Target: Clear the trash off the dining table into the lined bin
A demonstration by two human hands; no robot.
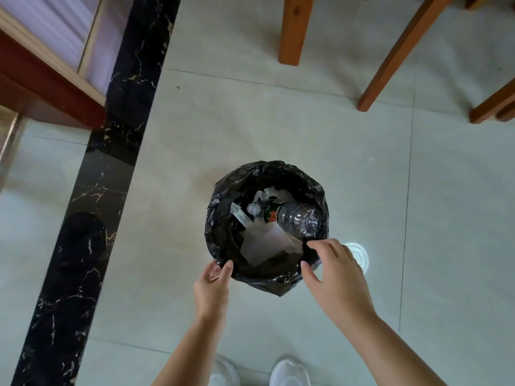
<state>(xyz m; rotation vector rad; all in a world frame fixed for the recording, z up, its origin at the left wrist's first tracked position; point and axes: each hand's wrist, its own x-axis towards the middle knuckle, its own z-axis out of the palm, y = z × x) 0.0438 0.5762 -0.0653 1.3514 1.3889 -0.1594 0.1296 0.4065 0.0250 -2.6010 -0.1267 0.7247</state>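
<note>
Below me spreads a pale tiled floor (278,129), smooth and faintly glossy, crossed by thin grout lines, with a black marble strip (92,207) veined in gold running diagonally down the left. At the top I see orange-brown wooden legs (292,29), square in section; I cannot tell whether they belong to the table or to chairs. In the middle stands the round bin (267,227), lined with a crinkled, shiny black plastic bag (223,190) folded over its rim. Inside it lies a clear plastic bottle (292,217), crushed and creased, on its side with a green and red label and a white cap pointing left; beneath it are flat white paper pieces (264,243) and some crumpled white scraps (267,193). My left hand (213,285) is at the near left rim, fingers partly curled, thumb and a fingertip touching the bag edge, holding nothing that I can see. My right hand (337,274) is at the near right rim, loosely spread, thumb and forefinger closing on a fold of the liner. Just past that hand a small white round disc (359,254) sits in the floor. At the bottom edge are the toes of two white shoes (289,371).
</note>
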